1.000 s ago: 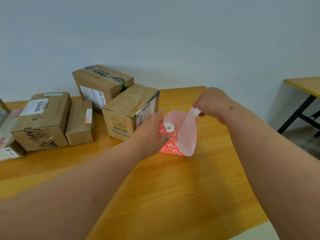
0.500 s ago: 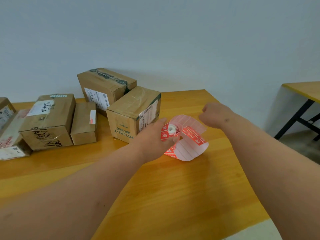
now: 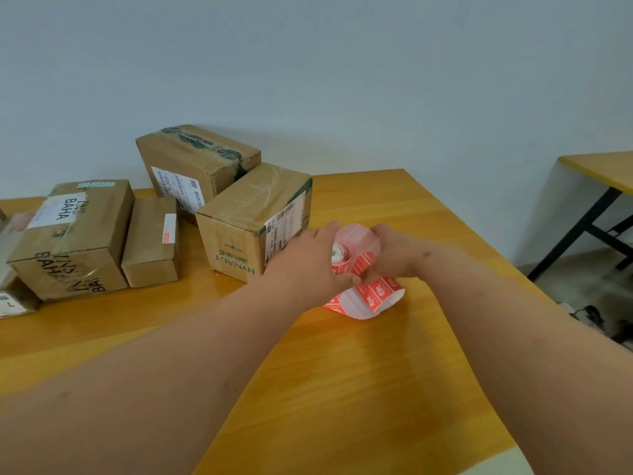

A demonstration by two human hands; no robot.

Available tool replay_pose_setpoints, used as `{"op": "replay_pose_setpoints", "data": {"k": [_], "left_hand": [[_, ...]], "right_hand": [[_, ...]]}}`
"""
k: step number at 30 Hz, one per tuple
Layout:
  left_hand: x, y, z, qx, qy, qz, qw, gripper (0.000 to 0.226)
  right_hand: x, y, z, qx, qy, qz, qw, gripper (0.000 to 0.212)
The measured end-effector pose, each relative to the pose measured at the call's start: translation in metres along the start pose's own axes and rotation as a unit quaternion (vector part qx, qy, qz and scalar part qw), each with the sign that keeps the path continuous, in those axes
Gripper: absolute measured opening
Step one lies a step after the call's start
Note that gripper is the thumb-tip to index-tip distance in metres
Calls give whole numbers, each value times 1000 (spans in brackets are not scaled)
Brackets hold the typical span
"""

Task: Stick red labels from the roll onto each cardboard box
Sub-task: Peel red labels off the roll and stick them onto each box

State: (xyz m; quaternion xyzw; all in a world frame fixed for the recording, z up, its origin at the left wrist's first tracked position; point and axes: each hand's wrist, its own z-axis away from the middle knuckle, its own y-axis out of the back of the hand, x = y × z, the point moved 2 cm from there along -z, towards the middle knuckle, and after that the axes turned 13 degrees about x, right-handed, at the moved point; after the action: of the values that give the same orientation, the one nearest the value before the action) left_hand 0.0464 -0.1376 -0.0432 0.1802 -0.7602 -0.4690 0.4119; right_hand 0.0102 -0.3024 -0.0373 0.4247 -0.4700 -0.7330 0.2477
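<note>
Centre-right of the frame, on the tabletop (image 3: 342,389), the left hand (image 3: 308,269) and right hand (image 3: 394,255) each grip the label roll (image 3: 368,291), beside the HYNAUT box (image 3: 239,231).

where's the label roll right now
In the head view the label roll sits on the table right of centre, between both hands, just right of the HYNAUT box.

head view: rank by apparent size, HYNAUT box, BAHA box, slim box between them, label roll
1-2. BAHA box and HYNAUT box: look alike, not ranked.
3. slim box.
4. label roll, partly hidden by both hands, so its true extent is unsure.
</note>
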Motion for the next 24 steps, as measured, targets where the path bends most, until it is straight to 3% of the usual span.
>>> {"op": "replay_pose_setpoints", "data": {"k": [4,7,11,15,19,22,24], "left_hand": [[2,-2,-5,6,-6,-15,1000,75],[2,2,-8,-10,0,-2,1000,46],[-1,7,-10,-23,7,5,1000,39],[-2,9,-9,-41,6,9,999,41],[-1,9,-8,-58,7,23,998,42],[0,12,-7,-67,2,29,997,44],[-1,15,-6,-76,6,30,997,44]], "right_hand": [[-2,2,1,51,11,-43,998,44],[-2,8,3,-17,-35,-152,988,28],[-1,16,15,-164,-45,-184,968,31],[3,20,10,-127,-74,-270,952,45],[-1,3,15,-131,-58,-300,943,16],[-2,-3,20,-196,-52,-319,926,42],[-1,-2,24,-225,-60,-332,914,48]]}}
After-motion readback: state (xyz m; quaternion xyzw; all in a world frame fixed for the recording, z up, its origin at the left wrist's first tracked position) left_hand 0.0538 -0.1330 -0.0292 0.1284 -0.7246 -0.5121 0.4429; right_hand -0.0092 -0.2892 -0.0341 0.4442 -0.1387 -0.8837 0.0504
